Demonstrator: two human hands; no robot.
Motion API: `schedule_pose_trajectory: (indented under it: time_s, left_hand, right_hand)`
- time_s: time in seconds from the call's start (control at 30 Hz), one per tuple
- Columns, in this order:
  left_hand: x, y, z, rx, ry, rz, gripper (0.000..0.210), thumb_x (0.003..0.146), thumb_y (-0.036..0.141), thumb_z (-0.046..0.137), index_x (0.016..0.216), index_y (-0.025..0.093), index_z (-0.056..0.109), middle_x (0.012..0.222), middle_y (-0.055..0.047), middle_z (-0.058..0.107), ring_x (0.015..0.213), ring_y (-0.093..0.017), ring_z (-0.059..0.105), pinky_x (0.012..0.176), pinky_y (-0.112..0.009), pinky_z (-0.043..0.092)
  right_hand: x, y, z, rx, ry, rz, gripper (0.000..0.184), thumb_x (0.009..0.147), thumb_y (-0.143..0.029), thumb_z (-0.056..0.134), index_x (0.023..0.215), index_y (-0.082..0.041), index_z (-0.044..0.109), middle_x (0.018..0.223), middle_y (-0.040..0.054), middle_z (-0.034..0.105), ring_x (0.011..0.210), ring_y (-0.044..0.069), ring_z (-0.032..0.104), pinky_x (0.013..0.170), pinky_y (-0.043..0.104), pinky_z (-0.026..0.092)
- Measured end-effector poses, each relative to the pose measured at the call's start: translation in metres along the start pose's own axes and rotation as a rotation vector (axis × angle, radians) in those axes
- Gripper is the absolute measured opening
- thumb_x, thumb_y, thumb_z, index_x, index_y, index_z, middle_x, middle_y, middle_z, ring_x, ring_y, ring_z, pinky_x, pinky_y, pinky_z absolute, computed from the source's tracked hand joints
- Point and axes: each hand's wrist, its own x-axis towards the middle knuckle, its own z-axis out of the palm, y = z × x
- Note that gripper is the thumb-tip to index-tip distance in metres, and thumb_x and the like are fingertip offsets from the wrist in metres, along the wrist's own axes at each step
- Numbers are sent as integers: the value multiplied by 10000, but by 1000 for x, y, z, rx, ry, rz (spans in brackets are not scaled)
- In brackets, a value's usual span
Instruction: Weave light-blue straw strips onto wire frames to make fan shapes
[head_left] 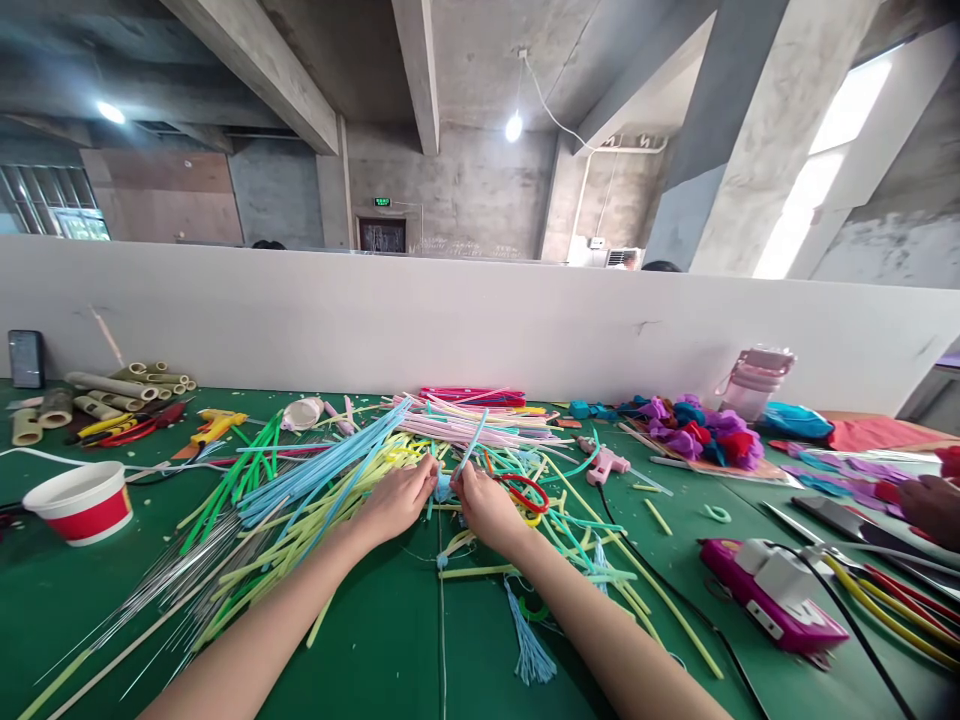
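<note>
My left hand [397, 498] and my right hand [486, 505] meet over the green table [390, 640], fingers pinched together on a light blue pipe cleaner [471, 446] that rises between them. Beneath and around both hands lies a heap of blue, green, yellow and pink pipe cleaners [330, 470]. Red-handled scissors [525, 492] lie just right of my right hand. A blue tassel [529, 650] rests on the table near my right forearm.
A red and white cup [81, 500] stands at the left, with cardboard tubes [120, 385] behind it. Thin metal wires [172, 580] fan out lower left. A pink glue gun [606, 464], fuzzy flower pieces [701, 428], a pink bottle [754, 380] and a magenta device [772, 595] sit right. Another person's hand [930, 505] shows at the right edge.
</note>
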Motion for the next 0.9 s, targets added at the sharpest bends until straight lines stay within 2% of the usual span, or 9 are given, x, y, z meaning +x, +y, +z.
schedule_pose_trajectory:
  time_s: [0.17,0.27,0.47,0.57,0.8,0.9]
  left_hand:
    - [2,8,2,49,18,-24,214,986,325,373,1041,226,554,885,-82,698,826,-255,665,707,-318,420]
    - [2,4,4,40,-8,-50,203,987,317,386,1016,221,562,870,-59,695,787,-231,661,678,-299,431]
    - [0,-14,1,67,-96,18,102,903,273,599,884,198,665,963,-56,716,933,-227,660,848,-321,476]
    - [0,-16,-2,66,-129,45,53,865,203,648,884,195,697,965,-50,720,934,-222,663,858,-317,478]
    - [2,-20,6,58,-95,21,177,899,170,579,994,214,721,985,-58,732,948,-225,655,853,-322,481]
    - [2,-19,8,84,-68,19,156,914,198,561,946,209,713,947,-58,723,924,-222,645,827,-315,479]
  right_hand:
    - [0,-2,1,-59,-8,-4,113,997,-156,389,1048,-128,486,972,180,682,890,255,637,677,297,408]
    - [0,-3,-1,-60,2,-13,123,1009,-185,391,1012,-139,504,956,157,677,886,248,631,675,291,412]
    - [1,6,-5,-5,-2,-88,60,962,-192,537,927,-161,574,989,103,675,963,218,614,790,271,436]
    - [2,11,-4,0,-9,-110,32,935,-176,579,913,-162,598,978,97,680,965,216,614,805,271,430]
    - [1,7,-2,-17,22,-97,98,962,-203,517,914,-166,594,955,105,678,912,216,617,743,277,412]
    - [0,3,-1,-31,35,-85,115,972,-201,483,937,-168,588,967,114,676,915,222,615,725,281,408]
